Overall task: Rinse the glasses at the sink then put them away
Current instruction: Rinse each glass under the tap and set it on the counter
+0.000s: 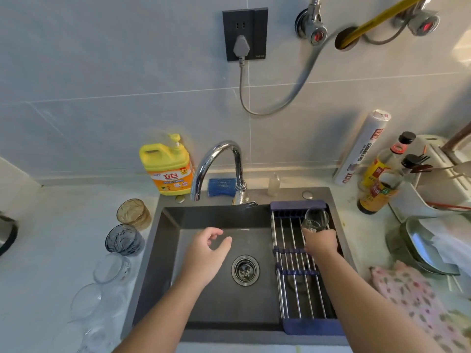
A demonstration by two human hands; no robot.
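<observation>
handling: clear glass [314,220] is probably light, stiff and breakable, and slippery if wet, so no knocks against the metal bars
where to hold: round the lower wall near the base, not by the rim
look: plain see-through tumbler, open mouth facing up and far, slightly tilted
location: far end of drying rack [293,289] over right side of sink [216,296]; resting on bars or just above, can't tell
right hand [320,242]: fingers wrapped round the glass's lower part
left hand [207,250]: over the basin, fingers loosely curled, holding nothing
other glasses: amber glass [133,214], grey-blue glass [125,240], clear ones nearer, all on the left counter
tap [216,164]: no water visible
</observation>
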